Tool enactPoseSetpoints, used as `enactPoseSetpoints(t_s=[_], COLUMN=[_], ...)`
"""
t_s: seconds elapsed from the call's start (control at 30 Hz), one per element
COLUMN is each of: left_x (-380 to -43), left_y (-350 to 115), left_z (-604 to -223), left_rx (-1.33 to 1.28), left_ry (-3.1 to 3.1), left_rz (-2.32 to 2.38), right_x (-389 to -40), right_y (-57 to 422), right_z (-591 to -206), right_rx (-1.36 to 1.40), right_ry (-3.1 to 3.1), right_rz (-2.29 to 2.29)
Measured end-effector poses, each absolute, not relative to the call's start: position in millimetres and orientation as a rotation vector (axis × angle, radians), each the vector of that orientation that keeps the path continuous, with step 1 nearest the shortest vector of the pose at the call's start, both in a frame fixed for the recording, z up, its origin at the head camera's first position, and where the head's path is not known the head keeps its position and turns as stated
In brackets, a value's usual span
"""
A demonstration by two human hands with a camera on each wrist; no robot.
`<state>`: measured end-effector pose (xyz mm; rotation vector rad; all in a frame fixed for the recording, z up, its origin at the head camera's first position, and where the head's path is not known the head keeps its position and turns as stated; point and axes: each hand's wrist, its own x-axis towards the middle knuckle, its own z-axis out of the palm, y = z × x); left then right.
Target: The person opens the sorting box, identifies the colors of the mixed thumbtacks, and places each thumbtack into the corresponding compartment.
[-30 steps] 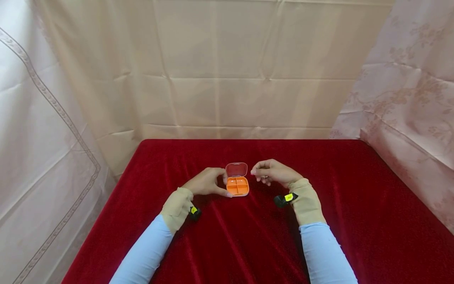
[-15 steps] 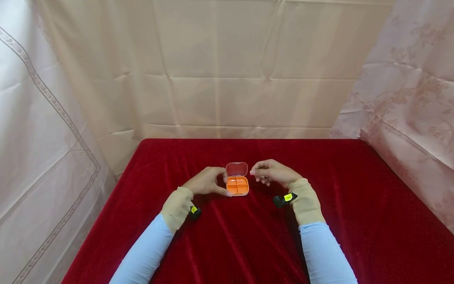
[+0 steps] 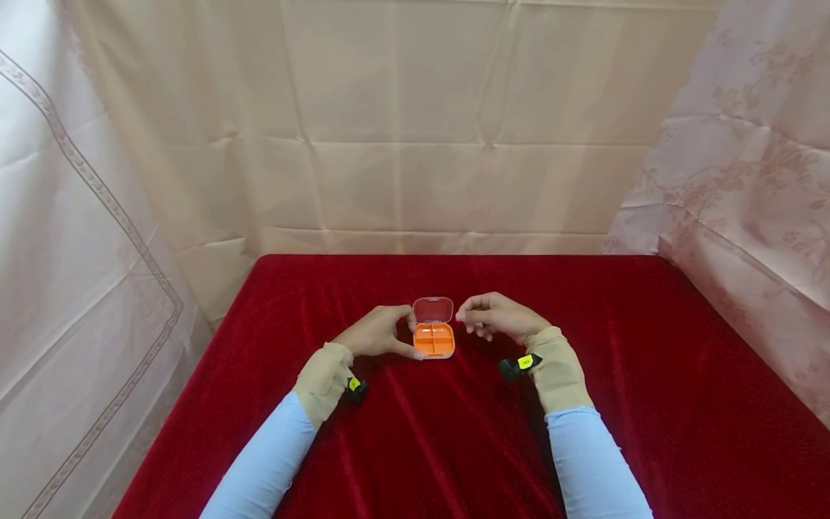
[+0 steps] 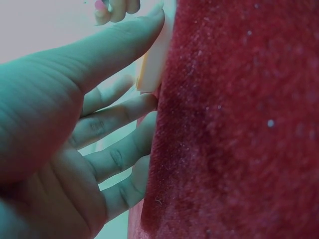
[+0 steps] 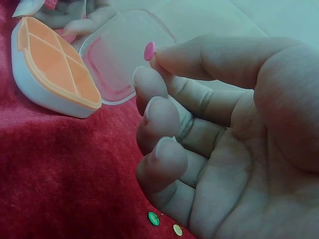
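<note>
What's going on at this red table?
A person's left hand holds an orange and white box on the red cloth, its clear lid open. Their right hand pinches a pink thumbtack beside the lid, outside the box. A green tack and a yellow tack lie on the cloth near the right hand.

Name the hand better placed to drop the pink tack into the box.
Likely the right hand: it pinches the pink tack near the open orange box, which the left hand holds.
</note>
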<state>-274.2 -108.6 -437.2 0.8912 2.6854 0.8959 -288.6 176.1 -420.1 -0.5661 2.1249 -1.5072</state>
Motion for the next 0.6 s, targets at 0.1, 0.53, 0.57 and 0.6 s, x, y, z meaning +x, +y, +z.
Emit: enactPoseSetpoints(t_s=[0.1,0.53,0.57,0.6], left_x=[-275.1,-276.3,-276.3,-276.3], left_y=[-108.6,-109.8,-109.9,-109.9], left_z=[-437.8,-437.7,-437.8,-437.9], left_rx=[0.890,0.923,0.927,0.930], left_ry=[2.687,2.682,2.681,2.681], left_rz=[0.894,0.901,0.900,0.898], right_x=[-288.3,-286.2,-286.1,-285.9], right_y=[175.5,172.4,172.1,171.9], right_z=[-419.6,-417.6,-417.9,-418.0], right_rx=[-0.553,-0.549,-0.552,-0.553], right_ry=[2.124,2.122,2.119,2.116], right_rz=[-1.515,-1.521,-1.521,-1.522])
